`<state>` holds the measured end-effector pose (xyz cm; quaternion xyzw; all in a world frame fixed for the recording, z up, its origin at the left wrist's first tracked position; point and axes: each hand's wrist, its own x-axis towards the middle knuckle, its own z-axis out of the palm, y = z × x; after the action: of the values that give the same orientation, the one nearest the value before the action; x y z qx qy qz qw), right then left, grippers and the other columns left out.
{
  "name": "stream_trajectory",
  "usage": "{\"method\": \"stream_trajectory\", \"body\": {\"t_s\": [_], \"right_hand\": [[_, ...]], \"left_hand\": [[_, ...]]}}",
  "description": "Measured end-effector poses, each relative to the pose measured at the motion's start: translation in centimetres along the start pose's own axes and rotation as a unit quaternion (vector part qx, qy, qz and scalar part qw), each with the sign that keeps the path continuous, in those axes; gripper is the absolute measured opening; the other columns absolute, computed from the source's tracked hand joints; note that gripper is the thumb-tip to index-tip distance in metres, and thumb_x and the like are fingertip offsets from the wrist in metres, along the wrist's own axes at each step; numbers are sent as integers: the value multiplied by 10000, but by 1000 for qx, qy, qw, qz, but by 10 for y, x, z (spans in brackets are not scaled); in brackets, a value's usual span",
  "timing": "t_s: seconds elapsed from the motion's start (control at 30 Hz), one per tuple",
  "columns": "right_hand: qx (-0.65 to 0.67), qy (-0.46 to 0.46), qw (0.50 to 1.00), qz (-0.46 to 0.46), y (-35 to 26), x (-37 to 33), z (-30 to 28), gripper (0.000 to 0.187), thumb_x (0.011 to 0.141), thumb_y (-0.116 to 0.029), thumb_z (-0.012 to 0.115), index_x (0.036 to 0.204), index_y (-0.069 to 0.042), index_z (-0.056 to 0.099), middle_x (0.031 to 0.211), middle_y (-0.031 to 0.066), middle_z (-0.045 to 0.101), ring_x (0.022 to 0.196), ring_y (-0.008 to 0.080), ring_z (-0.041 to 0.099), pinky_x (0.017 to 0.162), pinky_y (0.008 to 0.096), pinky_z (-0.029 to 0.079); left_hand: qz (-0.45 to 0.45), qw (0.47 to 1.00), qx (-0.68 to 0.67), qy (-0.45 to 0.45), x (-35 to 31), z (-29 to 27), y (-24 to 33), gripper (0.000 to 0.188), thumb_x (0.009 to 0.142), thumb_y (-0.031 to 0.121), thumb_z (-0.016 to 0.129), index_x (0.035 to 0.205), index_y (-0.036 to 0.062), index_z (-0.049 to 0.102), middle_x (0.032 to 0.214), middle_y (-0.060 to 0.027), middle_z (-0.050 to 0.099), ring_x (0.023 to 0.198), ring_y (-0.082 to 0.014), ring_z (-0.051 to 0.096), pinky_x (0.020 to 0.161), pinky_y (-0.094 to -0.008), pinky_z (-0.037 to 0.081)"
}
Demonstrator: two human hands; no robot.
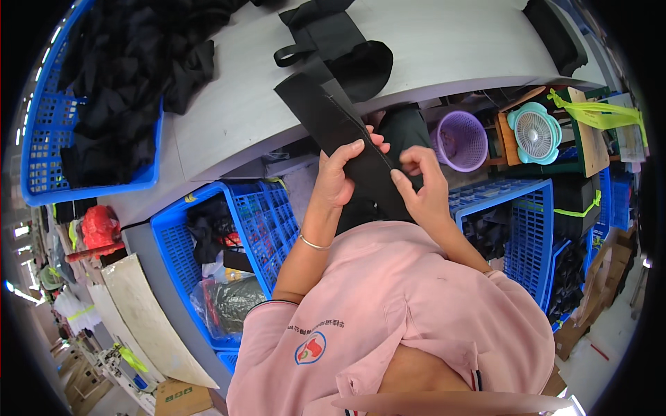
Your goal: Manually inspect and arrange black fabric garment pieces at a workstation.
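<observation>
A long black fabric strip [310, 104] slants across in front of my body, its far end over the table edge. A raised seam or folded edge runs along its right side. My left hand [341, 168] grips the strip at its middle, thumb on top and fingers curled round behind. At the strip's right edge, lower down, my right hand [426, 188] pinches the fabric between thumb and fingers. Beyond the strip, more black fabric pieces [331, 35] with a loop lie on the light grey table [458, 41].
A blue crate [128, 182] heaped with black fabric [139, 62] stands at the far left. Blue crates [267, 215] [531, 236] flank me on both sides. To the right are a purple basket [461, 142] and a turquoise fan [534, 132]. A black fabric stack [555, 35] lies at the table's far right.
</observation>
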<state>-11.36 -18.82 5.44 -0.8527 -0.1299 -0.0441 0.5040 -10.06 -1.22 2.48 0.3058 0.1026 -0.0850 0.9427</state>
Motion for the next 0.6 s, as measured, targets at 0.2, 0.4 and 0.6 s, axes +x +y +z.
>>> {"method": "stream_trajectory", "body": {"t_s": [0.2, 0.4, 0.6], "right_hand": [[185, -162, 957, 150, 19, 0, -10, 414, 945, -143, 638, 1313, 13, 530, 1033, 83, 698, 919, 103, 626, 825, 262, 497], [128, -102, 978, 133, 44, 10, -30, 391, 952, -120, 625, 1312, 26, 573, 1051, 61, 705, 916, 69, 596, 821, 240, 493], [58, -83, 991, 90, 38, 30, -21, 385, 915, -119, 633, 1281, -3, 595, 868, 139, 711, 669, 99, 588, 628, 263, 477]], "left_hand": [[29, 990, 137, -7, -2, 26, -2, 410, 869, 156, 694, 1205, -57, 598, 1095, -131, 684, 1020, -220, 658, 932, -345, 513], [348, 697, 584, 228, 36, 0, 12, 304, 866, 203, 724, 1154, 108, 705, 1444, -168, 435, 1262, -310, 417, 1006, -423, 401], [345, 597, 698, 191, 105, -40, 44, 240, 825, 49, 664, 1054, 62, 734, 1350, -158, 541, 1164, -359, 499, 990, -416, 435]]}}
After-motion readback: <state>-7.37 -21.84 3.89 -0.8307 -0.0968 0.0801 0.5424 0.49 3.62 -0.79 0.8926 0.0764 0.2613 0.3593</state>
